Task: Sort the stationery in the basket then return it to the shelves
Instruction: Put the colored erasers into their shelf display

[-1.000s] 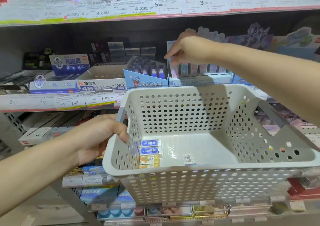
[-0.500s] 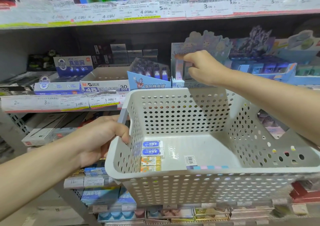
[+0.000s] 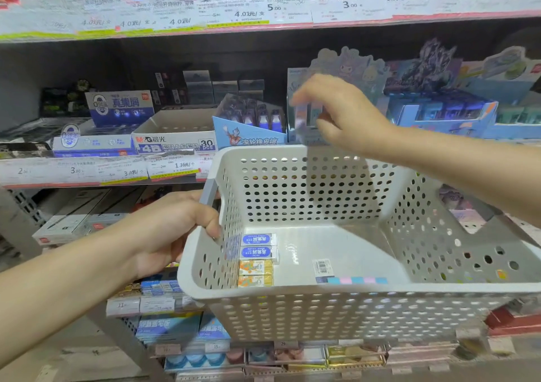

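Observation:
My left hand (image 3: 172, 229) grips the grey left handle of a white perforated basket (image 3: 345, 291) held in front of the shelves. Inside, along the left wall, lie two blue-labelled erasers (image 3: 259, 245) and two yellow-orange erasers (image 3: 255, 273). A pastel striped strip (image 3: 355, 280) with a barcode label lies by the near wall. My right hand (image 3: 342, 112) hovers over the basket's far rim, in front of a pastel cartoon display box (image 3: 304, 134) on the shelf. Its fingers are spread and blurred, and nothing shows between them.
The middle shelf (image 3: 87, 173) carries an open 4B eraser box (image 3: 175, 141), a blue eraser carton (image 3: 120, 107), a blue hero display box (image 3: 248, 132) and blue boxes (image 3: 445, 112) at right. Price labels line the top shelf edge (image 3: 263, 15). Lower shelves hold more packs.
My right hand has drawn back from deep in the pastel display box and its fingers have spread. The basket and my left hand have hardly moved.

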The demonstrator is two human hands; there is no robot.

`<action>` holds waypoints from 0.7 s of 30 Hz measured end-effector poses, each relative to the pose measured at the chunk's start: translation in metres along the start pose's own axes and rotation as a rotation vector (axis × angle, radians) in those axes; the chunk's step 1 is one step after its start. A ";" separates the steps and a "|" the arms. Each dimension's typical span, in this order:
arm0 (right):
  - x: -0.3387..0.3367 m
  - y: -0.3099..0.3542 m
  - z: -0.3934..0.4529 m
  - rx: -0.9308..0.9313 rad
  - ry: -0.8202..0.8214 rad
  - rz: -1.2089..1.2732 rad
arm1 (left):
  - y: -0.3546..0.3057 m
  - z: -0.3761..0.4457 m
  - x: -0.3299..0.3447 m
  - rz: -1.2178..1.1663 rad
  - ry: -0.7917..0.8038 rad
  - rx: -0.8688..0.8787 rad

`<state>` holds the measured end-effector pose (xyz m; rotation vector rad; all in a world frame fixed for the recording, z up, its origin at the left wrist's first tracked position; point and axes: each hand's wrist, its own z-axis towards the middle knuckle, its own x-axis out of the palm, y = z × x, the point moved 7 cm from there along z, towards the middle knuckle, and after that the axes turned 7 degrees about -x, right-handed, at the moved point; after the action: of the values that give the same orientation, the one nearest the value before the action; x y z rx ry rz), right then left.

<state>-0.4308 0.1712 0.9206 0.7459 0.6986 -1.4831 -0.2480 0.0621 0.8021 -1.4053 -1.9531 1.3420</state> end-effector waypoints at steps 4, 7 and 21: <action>0.058 0.034 -0.045 0.035 0.572 0.085 | 0.003 0.002 0.000 0.011 -0.011 -0.014; 0.111 0.042 -0.103 0.089 1.163 0.054 | 0.005 0.003 0.000 -0.002 -0.016 -0.022; 0.151 0.037 -0.143 0.112 1.350 0.143 | 0.004 0.006 -0.002 0.014 -0.028 -0.015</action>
<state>-0.3910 0.1922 0.7137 1.8592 1.4968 -0.7193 -0.2495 0.0577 0.7965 -1.4173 -1.9790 1.3624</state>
